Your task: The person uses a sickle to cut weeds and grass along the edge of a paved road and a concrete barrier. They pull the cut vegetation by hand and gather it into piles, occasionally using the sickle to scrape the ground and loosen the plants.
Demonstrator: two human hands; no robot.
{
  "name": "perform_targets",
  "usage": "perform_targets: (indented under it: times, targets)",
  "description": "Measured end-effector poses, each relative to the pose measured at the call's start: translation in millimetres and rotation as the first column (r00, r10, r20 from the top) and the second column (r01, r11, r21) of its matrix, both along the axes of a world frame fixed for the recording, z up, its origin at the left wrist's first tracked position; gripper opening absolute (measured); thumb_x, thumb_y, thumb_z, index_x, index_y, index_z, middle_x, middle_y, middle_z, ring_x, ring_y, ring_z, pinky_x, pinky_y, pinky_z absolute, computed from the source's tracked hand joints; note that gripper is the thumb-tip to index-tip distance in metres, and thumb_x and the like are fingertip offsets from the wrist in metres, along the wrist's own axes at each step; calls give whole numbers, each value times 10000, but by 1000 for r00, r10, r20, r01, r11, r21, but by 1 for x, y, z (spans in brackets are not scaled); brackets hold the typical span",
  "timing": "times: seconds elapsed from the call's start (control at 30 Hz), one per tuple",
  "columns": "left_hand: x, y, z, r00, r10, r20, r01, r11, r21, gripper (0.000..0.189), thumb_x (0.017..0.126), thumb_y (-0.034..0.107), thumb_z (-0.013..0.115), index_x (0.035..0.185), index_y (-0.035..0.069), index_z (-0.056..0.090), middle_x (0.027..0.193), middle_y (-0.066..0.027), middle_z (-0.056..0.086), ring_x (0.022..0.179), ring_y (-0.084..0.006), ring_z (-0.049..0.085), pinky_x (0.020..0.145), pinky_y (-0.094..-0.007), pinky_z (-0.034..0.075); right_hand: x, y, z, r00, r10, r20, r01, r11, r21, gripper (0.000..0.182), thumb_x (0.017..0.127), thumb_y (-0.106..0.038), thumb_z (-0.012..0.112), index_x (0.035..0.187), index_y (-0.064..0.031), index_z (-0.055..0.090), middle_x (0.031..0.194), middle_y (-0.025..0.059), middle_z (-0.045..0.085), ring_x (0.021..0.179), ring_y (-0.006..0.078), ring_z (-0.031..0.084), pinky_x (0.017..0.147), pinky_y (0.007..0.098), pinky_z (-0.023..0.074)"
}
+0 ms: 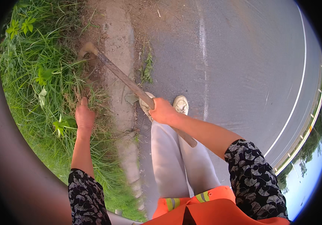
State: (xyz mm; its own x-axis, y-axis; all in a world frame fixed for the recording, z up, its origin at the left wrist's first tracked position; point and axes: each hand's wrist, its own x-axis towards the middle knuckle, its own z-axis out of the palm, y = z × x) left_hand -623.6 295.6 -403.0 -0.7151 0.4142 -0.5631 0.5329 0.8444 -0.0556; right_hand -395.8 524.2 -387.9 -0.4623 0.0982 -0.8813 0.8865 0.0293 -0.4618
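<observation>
My right hand is closed around the wooden handle of a hoe-like or sickle-like tool. Its butt end sticks out past my wrist, over my thigh. The tool's curved, dirt-coloured head lies at the grass edge, by bare soil, its tip partly hidden by grass. My left hand is down in the roadside grass, one digit pointing forward against dry, brownish stems. Its other fingers are hidden beneath it, so whether they grip any stems does not show.
A concrete kerb runs between grass and asphalt road. An uprooted weed lies on the road beside the kerb. My shoes stand on the asphalt near it. A guardrail lines the far side. A smooth curved surface borders the grass at left.
</observation>
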Motion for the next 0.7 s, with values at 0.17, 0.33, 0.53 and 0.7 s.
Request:
perform_targets:
  times: [0.17, 0.33, 0.53, 0.7]
  targets:
    - [24, 4, -3, 996, 85, 28, -85, 996, 9, 581, 720, -48, 605, 1276, 19, 451, 1125, -286, 524, 965, -450, 571, 786, -469, 511, 67, -2, 20, 992, -126, -27, 128, 986, 106, 265, 818, -171, 626, 995, 25, 610, 873, 249, 656, 854, 392, 648, 759, 423, 501]
    - [23, -15, -10, 996, 85, -21, -83, 993, 89, 593, 687, -2, 698, 1219, 42, 441, 1076, -262, 521, 907, -443, 589, 718, -475, 522, -39, -2, -14, 862, -455, -225, 481, 874, 75, 245, 814, -153, 635, 981, 23, 604, 845, 245, 654, 831, 397, 643, 735, 414, 494]
    - [23, -25, 2, 995, 97, -35, -92, 987, 129, 589, 690, -10, 676, 1228, 27, 440, 1090, -260, 527, 953, -446, 569, 770, -479, 503, 52, -62, -49, 996, 1, -91, 2, 999, 36, 245, 800, -135, 602, 989, 21, 603, 907, 264, 643, 921, 427, 614, 785, 450, 482]
    - [26, -38, 1, 993, 107, -53, -96, 979, 180, 584, 690, -20, 671, 1226, 24, 445, 1091, -271, 524, 946, -459, 559, 766, -489, 489, 23, -60, -11, 981, -121, -152, 137, 985, 103, 292, 804, -147, 641, 1031, 31, 594, 895, 268, 642, 908, 429, 615, 777, 450, 480]
